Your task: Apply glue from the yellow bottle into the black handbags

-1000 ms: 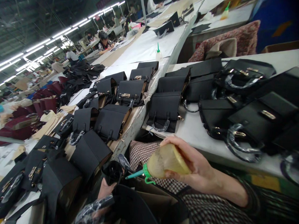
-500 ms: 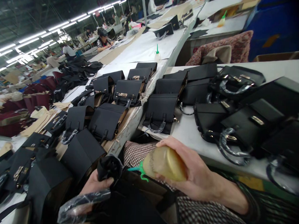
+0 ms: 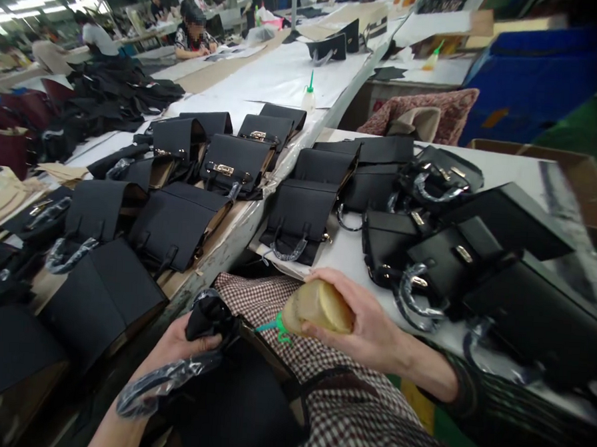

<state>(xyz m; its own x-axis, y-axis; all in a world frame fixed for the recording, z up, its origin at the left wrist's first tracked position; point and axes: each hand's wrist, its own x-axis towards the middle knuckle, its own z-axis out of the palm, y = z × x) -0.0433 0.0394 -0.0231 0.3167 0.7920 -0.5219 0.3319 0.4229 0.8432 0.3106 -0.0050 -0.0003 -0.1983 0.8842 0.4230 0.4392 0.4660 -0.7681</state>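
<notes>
My right hand [image 3: 358, 323] is wrapped round a squeeze bottle [image 3: 319, 308] of yellowish liquid, tilted on its side. Its green nozzle [image 3: 269, 326] points left, at the upper edge of a black handbag [image 3: 239, 397] on my lap; whether the tip touches the bag I cannot tell. My left hand [image 3: 190, 334] grips gathered black material at the top of this handbag, thumb pressed over it. A plastic-wrapped handle [image 3: 163, 383] of the bag loops across my left wrist. Part of the bag's inside shows a brownish lining.
Black handbags [image 3: 171, 220] crowd the table on the left, and more handbags [image 3: 457, 258] lie on the right table. Another glue-type bottle [image 3: 309, 97] stands further back. A cloth-covered chair [image 3: 429, 117] and a blue bin [image 3: 530, 89] are behind. Co-workers sit far left.
The view has swung, so the surroundings appear shifted left and more level. The nozzle tip is now nearer the bag's edge. Both hands keep their holds.
</notes>
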